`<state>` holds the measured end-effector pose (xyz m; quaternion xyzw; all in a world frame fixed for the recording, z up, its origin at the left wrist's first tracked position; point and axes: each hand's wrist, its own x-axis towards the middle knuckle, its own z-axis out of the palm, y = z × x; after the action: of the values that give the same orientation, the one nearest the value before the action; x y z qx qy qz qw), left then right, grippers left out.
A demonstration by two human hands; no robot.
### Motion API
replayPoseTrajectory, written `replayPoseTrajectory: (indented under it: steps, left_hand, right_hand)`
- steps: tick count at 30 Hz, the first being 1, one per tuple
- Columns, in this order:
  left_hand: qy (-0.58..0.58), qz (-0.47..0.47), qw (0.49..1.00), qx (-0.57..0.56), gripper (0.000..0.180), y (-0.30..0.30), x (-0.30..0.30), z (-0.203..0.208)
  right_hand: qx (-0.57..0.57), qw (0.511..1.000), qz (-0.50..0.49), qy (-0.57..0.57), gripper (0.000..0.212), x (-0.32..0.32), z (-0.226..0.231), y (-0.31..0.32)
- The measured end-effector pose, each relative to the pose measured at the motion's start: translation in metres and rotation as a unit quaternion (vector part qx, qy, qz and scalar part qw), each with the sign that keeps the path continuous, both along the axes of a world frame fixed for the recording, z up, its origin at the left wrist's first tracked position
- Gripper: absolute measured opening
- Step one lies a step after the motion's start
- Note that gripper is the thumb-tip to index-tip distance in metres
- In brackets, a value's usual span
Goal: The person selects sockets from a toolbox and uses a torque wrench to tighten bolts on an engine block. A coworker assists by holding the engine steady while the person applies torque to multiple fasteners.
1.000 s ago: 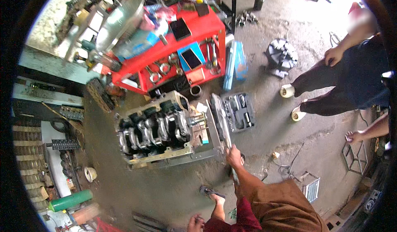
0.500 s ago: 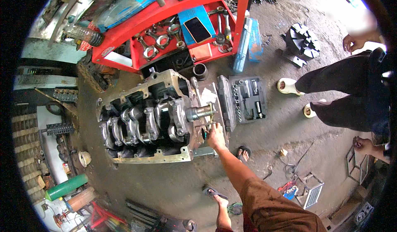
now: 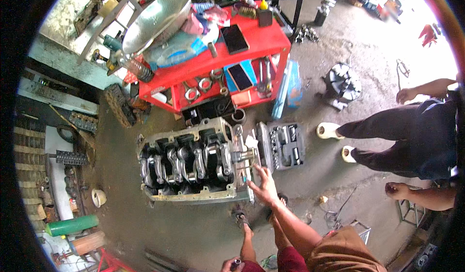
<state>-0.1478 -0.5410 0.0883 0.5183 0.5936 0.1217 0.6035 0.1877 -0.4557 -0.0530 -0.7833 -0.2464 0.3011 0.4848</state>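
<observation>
An engine block (image 3: pixel 189 197) with a crankshaft (image 3: pixel 177 165) lying in it sits before me. At its right end a toothed shaft end (image 3: pixel 242 155) sticks out, with a thin rod-like piece (image 3: pixel 246 168) close by it. My right hand (image 3: pixel 265 187) is beside that end, fingers spread and nothing visibly gripped; whether a fingertip touches the rod I cannot tell. At the lower edge my left hand (image 3: pixel 227 266) is closed around a small dark cylindrical thing (image 3: pixel 236 264), its kind not clear.
A socket set case (image 3: pixel 300 148) lies open right of the block. Behind stands a red tool cart (image 3: pixel 218 61) with connecting rods (image 3: pixel 193 93) and phones. Another person (image 3: pixel 382 148) stands at the right, near a chuck-like round part (image 3: pixel 343 83). A green cylinder (image 3: pixel 72 226) lies at left.
My right hand has gone from closed fingers at the shaft end to spread fingers. My view has shifted, and my left hand with the dark thing has come in at the lower edge.
</observation>
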Motion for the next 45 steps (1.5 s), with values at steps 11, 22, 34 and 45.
replayPoseTrajectory:
  steps: [11, 22, 34, 45]
  left_hand:
    - [-0.091, -0.128, 0.942, 0.298, 0.029, 0.323, 0.268, 0.001]
    - [-0.028, -0.075, 0.911, 0.405, 0.033, 0.422, 0.181, -0.033]
    - [0.173, -0.144, 0.879, 0.421, 0.032, 0.415, 0.170, -0.047]
    - [0.196, -0.269, 0.865, 0.375, 0.027, 0.435, 0.165, -0.048]
  right_hand:
    - [-0.543, 0.834, -0.072, 0.064, 0.060, -0.063, 0.002, -0.382]
    - [-0.231, 0.780, -0.417, 0.405, 0.030, -0.252, 0.135, -0.460]
    - [-0.197, 0.847, -0.340, 0.357, 0.034, -0.235, 0.187, -0.354]
    - [-0.247, 0.872, -0.334, 0.260, 0.030, -0.240, 0.202, -0.357]
